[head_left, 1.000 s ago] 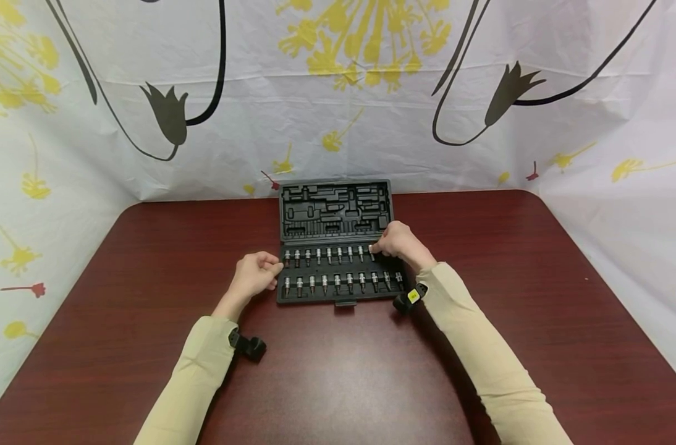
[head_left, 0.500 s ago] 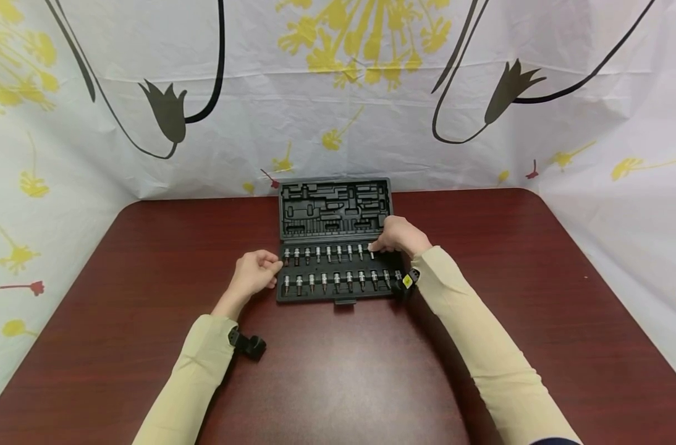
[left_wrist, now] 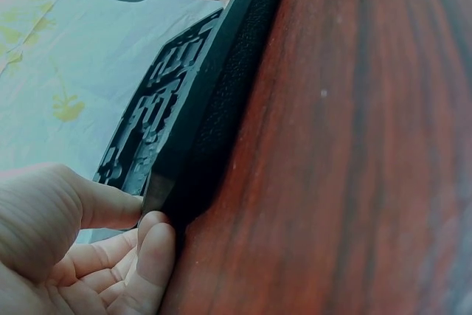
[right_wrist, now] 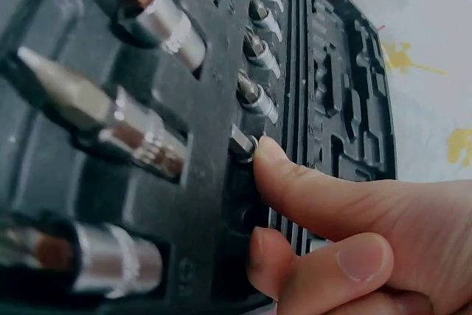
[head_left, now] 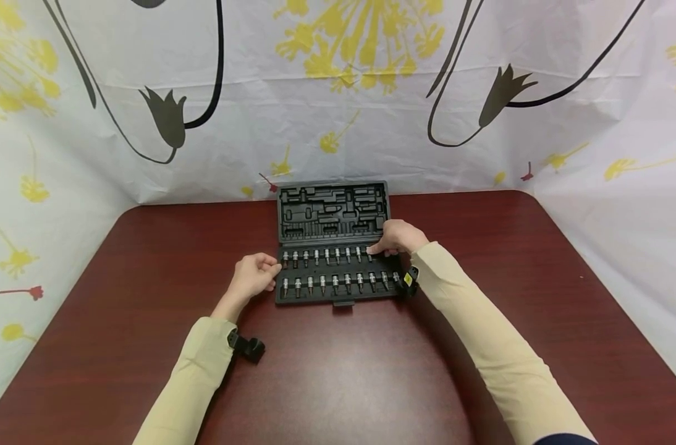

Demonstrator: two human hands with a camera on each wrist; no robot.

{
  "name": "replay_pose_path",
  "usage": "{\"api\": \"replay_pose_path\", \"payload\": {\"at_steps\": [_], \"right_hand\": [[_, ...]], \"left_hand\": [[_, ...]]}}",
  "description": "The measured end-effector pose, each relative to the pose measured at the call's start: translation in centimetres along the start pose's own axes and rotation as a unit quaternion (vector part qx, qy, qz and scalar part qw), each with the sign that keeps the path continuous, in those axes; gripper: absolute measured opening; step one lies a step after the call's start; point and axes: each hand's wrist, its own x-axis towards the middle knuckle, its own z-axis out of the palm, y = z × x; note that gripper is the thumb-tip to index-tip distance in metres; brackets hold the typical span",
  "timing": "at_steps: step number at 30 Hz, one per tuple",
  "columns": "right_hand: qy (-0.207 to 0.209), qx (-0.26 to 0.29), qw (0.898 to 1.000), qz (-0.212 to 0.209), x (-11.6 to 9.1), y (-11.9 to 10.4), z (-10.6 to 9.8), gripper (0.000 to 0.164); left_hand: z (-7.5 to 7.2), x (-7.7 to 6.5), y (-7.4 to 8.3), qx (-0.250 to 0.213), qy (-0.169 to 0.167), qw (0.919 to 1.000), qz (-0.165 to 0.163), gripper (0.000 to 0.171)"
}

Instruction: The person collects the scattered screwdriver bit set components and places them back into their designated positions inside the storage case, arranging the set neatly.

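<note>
A black bit socket case (head_left: 327,270) lies open on the table. Two rows of chrome bit sockets (head_left: 348,283) sit in its near half. At the case's left edge, my left hand (head_left: 251,275) pinches the rim between thumb and fingertips; the left wrist view shows the grip on the corner (left_wrist: 164,182). My right hand (head_left: 403,236) is over the right end of the back row. In the right wrist view its thumb (right_wrist: 302,186) presses the end of a bit socket (right_wrist: 242,143) lying in a slot. The index finger (right_wrist: 324,271) is bent below, apart from that socket.
The case's lid (head_left: 332,212) leans back behind the rows, its moulded recesses holding no tools. A reddish-brown table (head_left: 338,371) surrounds the case. Close behind the lid hangs a white patterned curtain (head_left: 232,161). Black wrist cameras (head_left: 253,349) are strapped over both sleeves.
My right wrist has tilted and moved slightly up, while its thumb stays at the same back-row socket. The left hand keeps its hold on the case edge.
</note>
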Motion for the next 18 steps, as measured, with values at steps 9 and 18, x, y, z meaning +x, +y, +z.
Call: {"api": "replay_pose_path", "payload": {"at_steps": [9,18], "right_hand": [[0.057,0.040,0.995,-0.069,0.0,1.5,0.8,0.042],[0.123,0.129,0.974,-0.139,-1.0,3.3,1.2,0.045]], "left_hand": [[0.1,0.0,-0.2,-0.009,-0.003,1.0000,-0.002,0.019],[0.1,0.1,-0.2,-0.009,0.002,0.9999,-0.006,0.019]]}}
